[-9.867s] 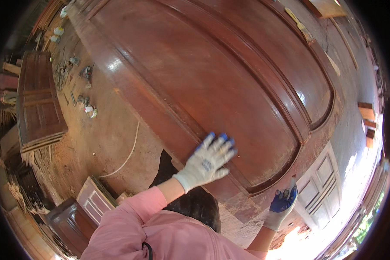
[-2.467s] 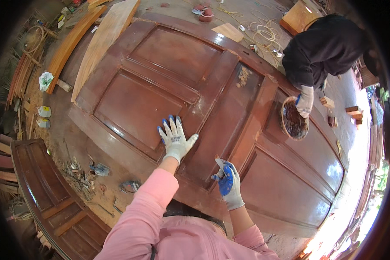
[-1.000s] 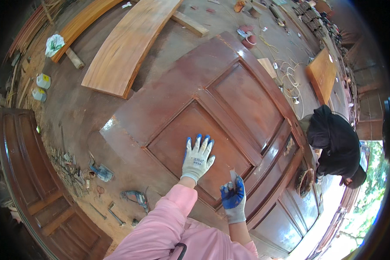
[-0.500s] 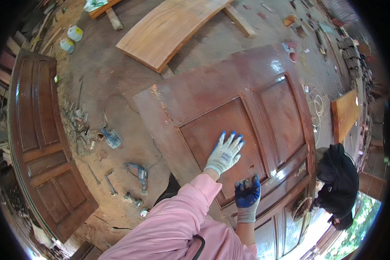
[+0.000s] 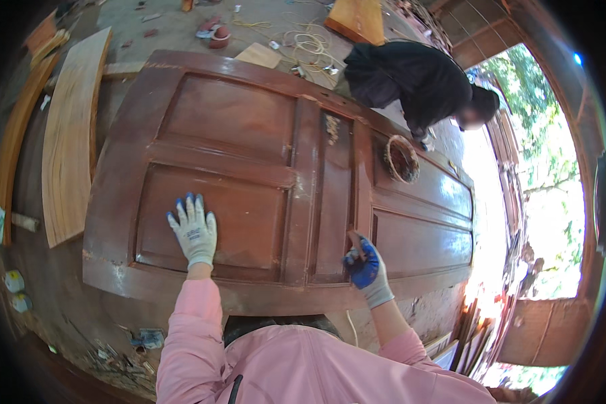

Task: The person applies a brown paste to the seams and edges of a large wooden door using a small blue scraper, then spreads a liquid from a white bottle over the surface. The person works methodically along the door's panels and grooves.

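A large brown panelled door (image 5: 306, 195) lies flat in front of me. My left hand (image 5: 195, 232), in a white glove with blue fingertips, rests with fingers spread on its near left panel. My right hand (image 5: 368, 269), in a white and blue glove, is closed over the near edge of the middle panels. Between its thumb and fingers sticks up a small brown flat piece (image 5: 354, 241), whose kind I cannot make out. A round woven basket (image 5: 402, 160) stands on the far right part of the door; its contents are unclear.
A person in black (image 5: 411, 77) bends over the door's far side. Long wooden planks (image 5: 74, 141) lie to the left, and another board (image 5: 357, 20) at the back. Coiled pale cable (image 5: 310, 48) lies on the floor beyond. Two white jugs (image 5: 17, 289) stand far left.
My view has swung to the right, so more of the door and the basket show. The brown piece in my right hand now shows; the left hand still lies spread on the door.
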Available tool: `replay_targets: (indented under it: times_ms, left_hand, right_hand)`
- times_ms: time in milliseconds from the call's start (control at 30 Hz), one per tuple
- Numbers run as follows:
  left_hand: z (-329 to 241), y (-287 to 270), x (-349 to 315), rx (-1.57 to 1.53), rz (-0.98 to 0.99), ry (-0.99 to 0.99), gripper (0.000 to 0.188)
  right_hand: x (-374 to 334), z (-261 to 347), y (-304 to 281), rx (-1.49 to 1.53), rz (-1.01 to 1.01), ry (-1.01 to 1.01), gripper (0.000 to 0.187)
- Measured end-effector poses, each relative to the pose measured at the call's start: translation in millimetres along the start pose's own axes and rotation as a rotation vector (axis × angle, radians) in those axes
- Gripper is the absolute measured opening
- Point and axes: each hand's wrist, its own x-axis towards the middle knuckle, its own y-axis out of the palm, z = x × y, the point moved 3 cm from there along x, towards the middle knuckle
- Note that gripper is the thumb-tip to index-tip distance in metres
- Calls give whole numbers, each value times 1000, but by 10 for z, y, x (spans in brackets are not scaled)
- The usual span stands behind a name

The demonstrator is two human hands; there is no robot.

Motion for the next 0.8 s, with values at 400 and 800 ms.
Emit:
replay_targets:
  times_ms: [400,800]
  left_hand:
    - [-1020,207,-599,-16,532,-238,90]
    - [-1005,334,-527,55,696,-358,102]
  right_hand:
    - [606,1582,-1324,-141,-231,-232,29]
    - [1759,2340,-1589,-191,-165,-257,33]
